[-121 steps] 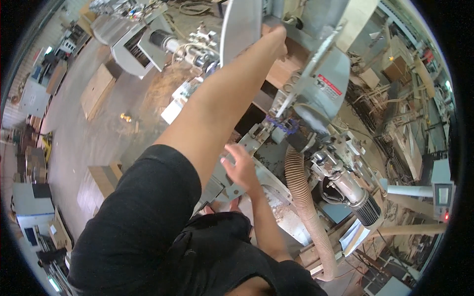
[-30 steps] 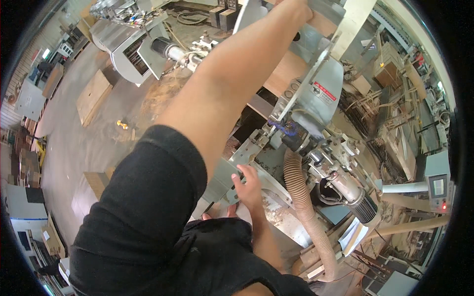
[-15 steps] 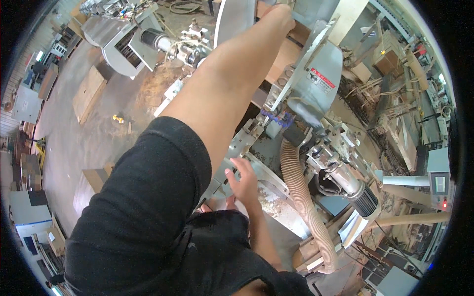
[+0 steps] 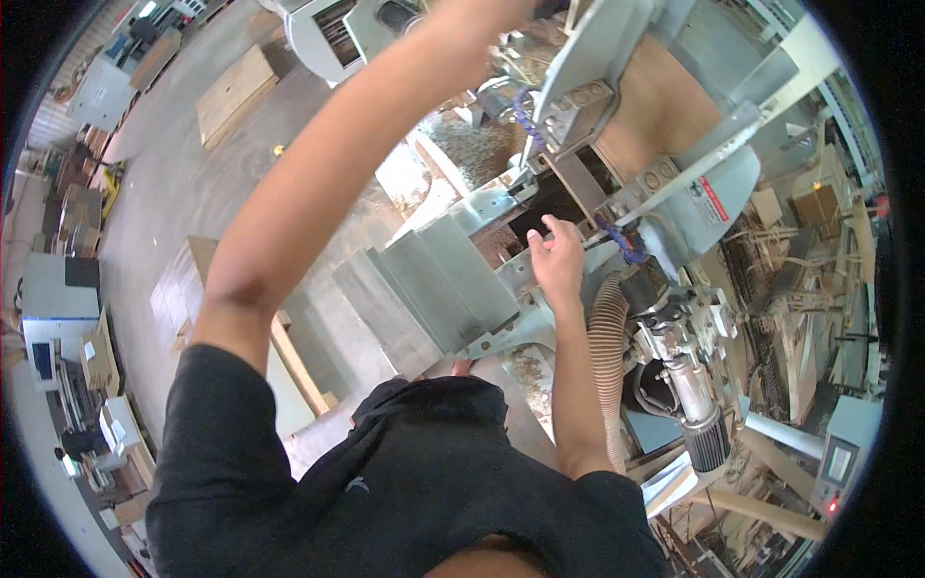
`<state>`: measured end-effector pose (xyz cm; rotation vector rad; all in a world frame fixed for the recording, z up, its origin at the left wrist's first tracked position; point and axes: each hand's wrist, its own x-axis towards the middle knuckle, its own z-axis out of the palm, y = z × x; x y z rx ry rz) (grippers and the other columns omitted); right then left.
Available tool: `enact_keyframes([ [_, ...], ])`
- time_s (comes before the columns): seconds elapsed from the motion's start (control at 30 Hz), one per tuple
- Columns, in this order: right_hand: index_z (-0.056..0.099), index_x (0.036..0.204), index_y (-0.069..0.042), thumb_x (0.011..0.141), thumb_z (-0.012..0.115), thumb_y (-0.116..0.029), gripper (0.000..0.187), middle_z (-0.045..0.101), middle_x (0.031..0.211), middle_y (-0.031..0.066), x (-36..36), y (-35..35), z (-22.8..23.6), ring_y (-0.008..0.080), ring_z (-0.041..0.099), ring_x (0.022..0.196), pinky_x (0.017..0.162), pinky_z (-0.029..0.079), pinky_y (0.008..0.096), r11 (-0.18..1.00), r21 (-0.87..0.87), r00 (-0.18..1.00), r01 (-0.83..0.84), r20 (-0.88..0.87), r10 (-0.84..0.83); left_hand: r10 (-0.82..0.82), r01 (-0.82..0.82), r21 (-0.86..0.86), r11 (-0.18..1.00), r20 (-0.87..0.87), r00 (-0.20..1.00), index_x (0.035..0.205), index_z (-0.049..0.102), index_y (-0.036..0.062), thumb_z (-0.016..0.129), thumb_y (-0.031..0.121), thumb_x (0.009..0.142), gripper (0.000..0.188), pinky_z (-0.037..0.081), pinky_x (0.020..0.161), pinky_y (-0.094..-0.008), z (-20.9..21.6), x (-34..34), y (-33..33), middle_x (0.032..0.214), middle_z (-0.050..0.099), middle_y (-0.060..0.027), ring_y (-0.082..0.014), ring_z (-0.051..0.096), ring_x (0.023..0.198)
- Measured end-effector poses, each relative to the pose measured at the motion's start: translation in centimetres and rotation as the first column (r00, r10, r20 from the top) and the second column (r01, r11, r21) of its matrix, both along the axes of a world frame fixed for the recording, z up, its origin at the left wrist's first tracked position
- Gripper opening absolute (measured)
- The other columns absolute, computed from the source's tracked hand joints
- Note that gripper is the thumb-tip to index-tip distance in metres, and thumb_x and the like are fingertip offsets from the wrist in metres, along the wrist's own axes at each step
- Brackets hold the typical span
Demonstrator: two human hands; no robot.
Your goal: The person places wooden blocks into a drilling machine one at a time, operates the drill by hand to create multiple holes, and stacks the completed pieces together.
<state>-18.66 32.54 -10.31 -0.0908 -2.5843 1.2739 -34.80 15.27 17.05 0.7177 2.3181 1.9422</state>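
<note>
My left forearm reaches up and across the machine. It runs to the upper edge, where the blurred hand is cut off and its fingers are hidden. Over the machine's metal frame, beside a dark gap, my right hand hovers with thumb and fingers apart and nothing in it. A brown wooden board lies between the grey guards beyond this hand. Grey stepped metal covers are to the hand's left. A purple-blue jointed nozzle is just to its right.
A ribbed tan hose runs down beside my right forearm. Right of it sits a motor. A grey guard bears a red-and-white label. Wood scraps crowd the right side; a flat wooden panel lies on the floor at left.
The view has shifted, showing more of the stepped covers and the board. My left hand has gone from the guards to the upper edge. My right hand is now farther forward by the gap.
</note>
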Motion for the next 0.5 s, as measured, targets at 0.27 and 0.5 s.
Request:
enact_keyframes([
  [0.27, 0.056, 0.125, 0.002, 0.086, 0.063, -0.024, 0.047, 0.056, 0.127, 0.0224, -5.1, 0.0, -2.8, 0.0412, 0.058, 0.110, 0.094, 0.047, 0.0480, 0.940, 0.341, 0.990, 0.009, 0.130, -0.057, 0.757, -0.871, 0.258, 0.417, 0.433, 0.490, 0.108, 0.059, 0.0100, 0.058, 0.039, 0.096, 0.031, 0.042, 0.093, -0.0342, -13.7, 18.5, -24.7, 0.105, 0.060, -0.0028, -0.0155, 0.055, 0.103],
  [0.5, 0.046, 0.127, 0.004, 0.085, 0.063, -0.014, 0.049, 0.057, 0.120, 0.0243, -10.3, -0.9, -8.5, 0.0409, 0.063, 0.102, 0.083, 0.055, 0.0464, 0.761, 0.621, 0.916, -0.186, 0.389, -0.093, 0.485, -0.912, -0.219, 0.347, 0.874, -0.026, 0.133, 0.049, 0.0082, 0.053, 0.054, 0.094, 0.060, 0.038, 0.099, -0.0431, -34.2, 34.9, -24.3, 0.129, 0.056, -0.0104, -0.0229, 0.053, 0.117],
])
